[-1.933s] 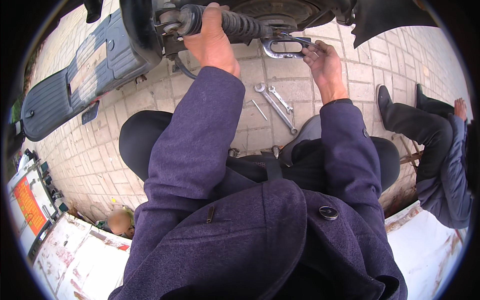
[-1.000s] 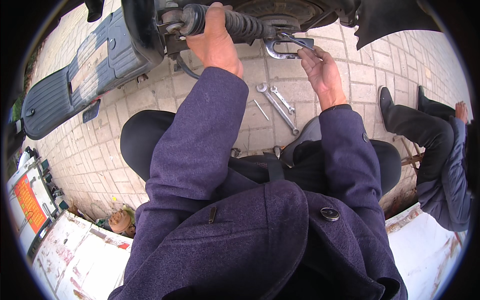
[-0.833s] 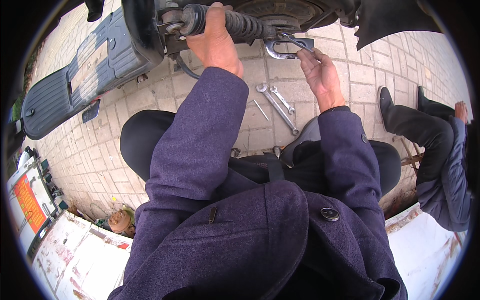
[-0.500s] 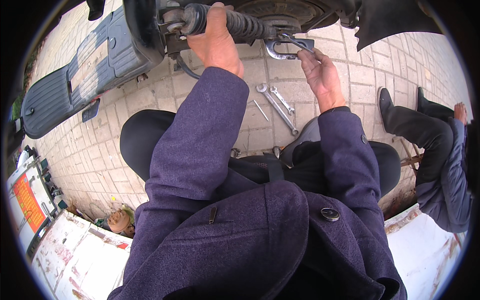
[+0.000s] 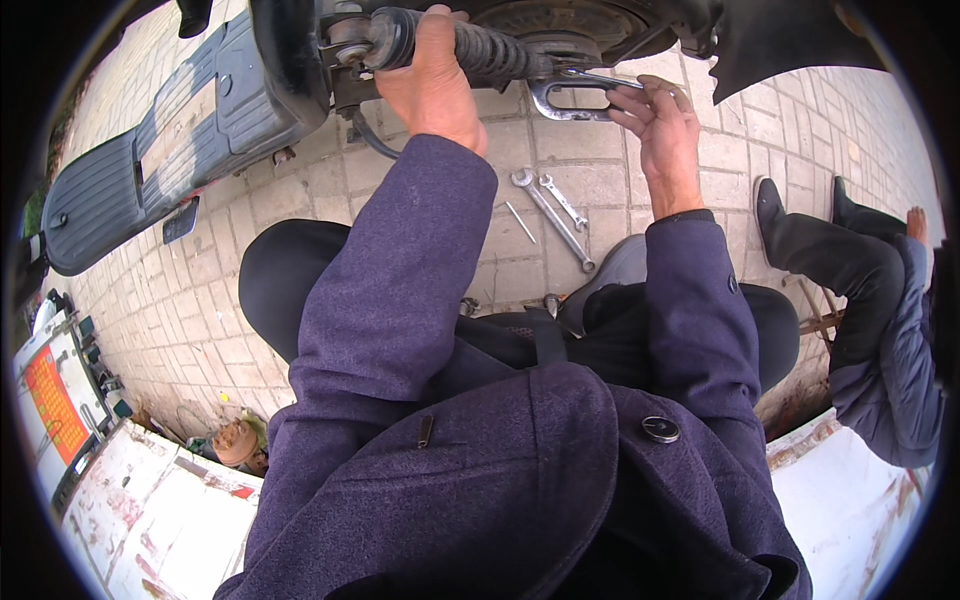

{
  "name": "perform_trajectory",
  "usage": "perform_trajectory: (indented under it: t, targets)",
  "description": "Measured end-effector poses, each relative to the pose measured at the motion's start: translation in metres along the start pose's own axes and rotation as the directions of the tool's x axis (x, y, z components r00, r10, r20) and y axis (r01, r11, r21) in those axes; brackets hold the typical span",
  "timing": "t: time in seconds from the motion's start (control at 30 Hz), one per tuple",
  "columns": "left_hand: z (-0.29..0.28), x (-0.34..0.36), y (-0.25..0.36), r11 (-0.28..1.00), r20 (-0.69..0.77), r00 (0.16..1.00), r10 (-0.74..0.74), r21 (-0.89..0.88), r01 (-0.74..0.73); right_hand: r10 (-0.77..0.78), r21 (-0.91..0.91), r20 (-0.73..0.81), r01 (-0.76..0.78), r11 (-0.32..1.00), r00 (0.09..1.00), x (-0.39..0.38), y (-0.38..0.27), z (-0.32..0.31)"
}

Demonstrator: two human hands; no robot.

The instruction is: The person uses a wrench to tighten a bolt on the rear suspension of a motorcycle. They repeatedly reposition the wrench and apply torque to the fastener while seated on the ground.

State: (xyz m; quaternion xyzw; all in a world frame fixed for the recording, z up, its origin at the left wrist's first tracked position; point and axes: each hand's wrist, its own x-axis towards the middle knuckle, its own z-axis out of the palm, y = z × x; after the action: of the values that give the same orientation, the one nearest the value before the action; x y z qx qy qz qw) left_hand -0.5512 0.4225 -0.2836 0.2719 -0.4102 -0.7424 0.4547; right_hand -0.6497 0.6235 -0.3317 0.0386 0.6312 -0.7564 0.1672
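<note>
My left hand (image 5: pixel 436 95) is wrapped around a shock absorber (image 5: pixel 497 52) with a dark, dirty coil spring, under the scooter's rear. My right hand (image 5: pixel 668 125) pinches the outer end of a slim silver wrench (image 5: pixel 602 77). The wrench's other end sits at the shock's lower mount, where I cannot make out the exact contact. Just below it is a shiny slotted metal bracket (image 5: pixel 543 100). On the paving beneath my hands lie a large combination wrench (image 5: pixel 556 222), a smaller wrench (image 5: pixel 564 203) and a thin pale rod (image 5: pixel 521 223).
The scooter's grey footboard (image 5: pixel 215 95) stretches off to the left, and its wheel (image 5: pixel 565 20) is at the top. A seated person (image 5: pixel 880 265) in dark clothes is on the right. White, rust-stained panels (image 5: pixel 160 510) stand behind me; a brown pot-like object (image 5: pixel 238 442) is at lower left.
My right hand has swung right and slightly away with the wrench's outer end, so the wrench now lies closer to level. My left hand keeps its grip on the shock absorber.
</note>
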Motion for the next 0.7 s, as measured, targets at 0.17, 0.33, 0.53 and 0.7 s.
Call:
perform_trajectory:
  t: [0.17, 0.33, 0.53, 0.7]
  targets:
    - [0.000, 0.000, -0.002, 1.000, -0.019, 1.000, -0.002, 0.006, 0.003, -0.492, -0.703, 0.468, 0.647, 0.297, 0.734, -0.021, -0.031, 0.039]
    - [-0.001, -0.004, 0.003, 0.999, 0.062, 0.998, -0.008, 0.049, 0.005, -0.476, -0.706, 0.658, 0.698, -0.120, 0.584, -0.059, -0.012, 0.082]
    - [0.002, -0.006, 0.003, 0.997, 0.025, 1.000, -0.017, -0.069, 0.018, -0.541, -0.686, 0.600, 0.727, 0.031, 0.589, -0.046, -0.036, 0.055]
    - [0.002, 0.000, 0.001, 1.000, -0.008, 1.000, 0.027, 0.009, -0.027, -0.259, -0.533, 0.150, 0.298, 0.792, 0.954, -0.015, -0.035, 0.014]
